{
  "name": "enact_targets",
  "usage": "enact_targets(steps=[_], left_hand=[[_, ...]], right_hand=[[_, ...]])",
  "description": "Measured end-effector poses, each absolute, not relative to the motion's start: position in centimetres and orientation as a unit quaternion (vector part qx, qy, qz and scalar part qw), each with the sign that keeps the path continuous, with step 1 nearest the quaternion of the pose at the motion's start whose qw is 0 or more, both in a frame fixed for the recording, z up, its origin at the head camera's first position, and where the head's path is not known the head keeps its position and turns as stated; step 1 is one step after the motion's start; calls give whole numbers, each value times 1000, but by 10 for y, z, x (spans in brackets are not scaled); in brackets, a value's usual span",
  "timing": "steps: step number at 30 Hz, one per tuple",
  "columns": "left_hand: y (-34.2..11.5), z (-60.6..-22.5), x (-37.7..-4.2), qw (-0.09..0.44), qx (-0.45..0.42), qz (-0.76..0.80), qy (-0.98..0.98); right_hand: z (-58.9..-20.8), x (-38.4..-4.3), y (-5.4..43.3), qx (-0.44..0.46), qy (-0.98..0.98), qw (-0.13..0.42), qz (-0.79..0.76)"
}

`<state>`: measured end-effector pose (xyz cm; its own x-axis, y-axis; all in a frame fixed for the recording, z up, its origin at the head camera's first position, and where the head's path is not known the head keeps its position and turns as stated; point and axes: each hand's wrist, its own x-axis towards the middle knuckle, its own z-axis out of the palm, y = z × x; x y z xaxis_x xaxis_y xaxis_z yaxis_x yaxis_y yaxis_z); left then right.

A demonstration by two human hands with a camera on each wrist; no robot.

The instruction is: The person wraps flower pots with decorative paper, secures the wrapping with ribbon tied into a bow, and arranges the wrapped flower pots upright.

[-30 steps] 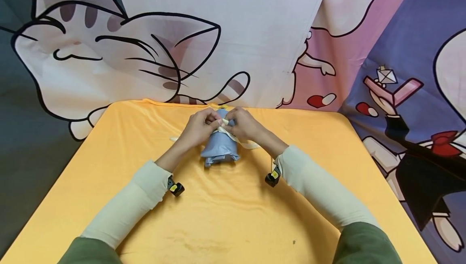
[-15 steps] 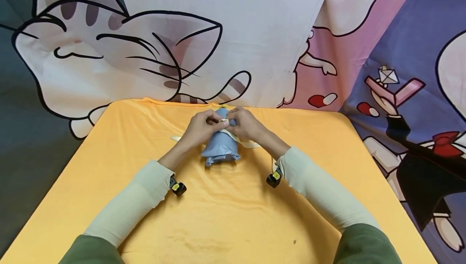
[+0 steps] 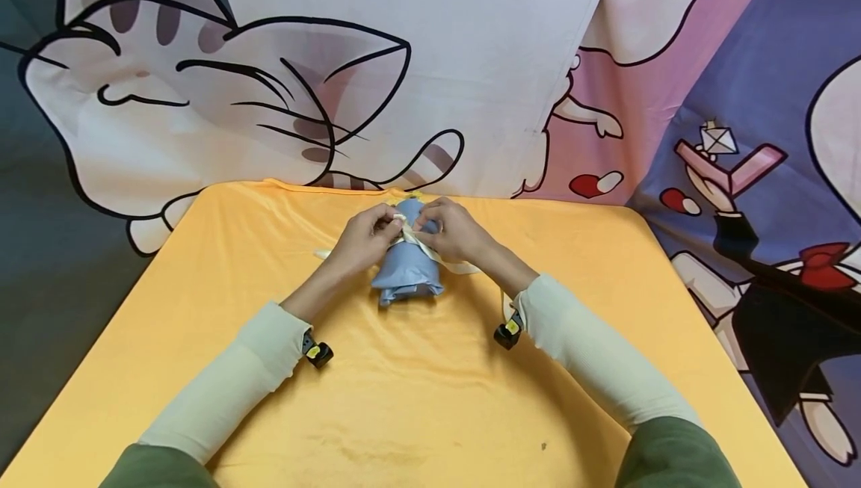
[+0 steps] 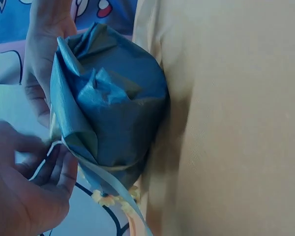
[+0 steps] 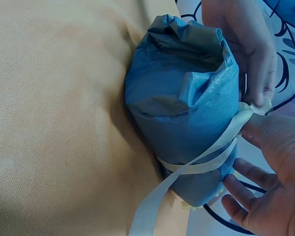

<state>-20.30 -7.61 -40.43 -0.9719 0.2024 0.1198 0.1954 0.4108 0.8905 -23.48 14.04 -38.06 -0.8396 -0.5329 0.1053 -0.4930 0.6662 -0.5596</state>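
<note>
A blue paper-wrapped bundle [image 3: 406,271] lies on the yellow tablecloth, its crumpled, folded end facing the person. A cream ribbon [image 5: 206,168] goes round it, with strands crossing and one tail hanging down. My left hand [image 3: 366,240] pinches a folded bit of the ribbon at the bundle's upper side, seen also in the left wrist view, where a thin ribbon loop [image 4: 51,147] runs from its fingers. On the other side is my right hand [image 3: 454,230]; its thumb side reaches the ribbon crossing while the other fingers [image 5: 255,174] extend loosely along the bundle.
The yellow tablecloth [image 3: 377,398] spreads toward the person. Cartoon cat fabric [image 3: 202,107] hangs behind the table and blue printed fabric [image 3: 726,99] at the right. Small yellow flowers [image 4: 105,197] show by the bundle's far end. Ribbon tails stick out both sides.
My left hand has drawn slightly left, away from the right fingers, with the ribbon between its fingertips. My right hand stays nearly in place; the bundle has not moved.
</note>
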Motion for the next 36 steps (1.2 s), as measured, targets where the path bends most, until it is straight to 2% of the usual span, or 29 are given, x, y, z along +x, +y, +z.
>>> enact_targets(steps=[4, 11, 17, 22, 36], left_hand=[[-77, -406, -204, 15, 123, 542, 831], [-73, -408, -207, -16, 109, 510, 853], [-72, -409, -202, -25, 100, 504, 858], [-71, -410, -198, -38, 100, 500, 860], [-66, -410, -197, -77, 102, 454, 882]], right_hand=[[-380, -235, 141, -280, 914, 40, -290], [-382, -234, 139, -278, 910, 27, -306], [-381, -232, 140, -244, 906, 46, -344], [-382, -234, 143, -231, 907, 36, -350], [-397, -230, 145, -323, 876, -10, -359]])
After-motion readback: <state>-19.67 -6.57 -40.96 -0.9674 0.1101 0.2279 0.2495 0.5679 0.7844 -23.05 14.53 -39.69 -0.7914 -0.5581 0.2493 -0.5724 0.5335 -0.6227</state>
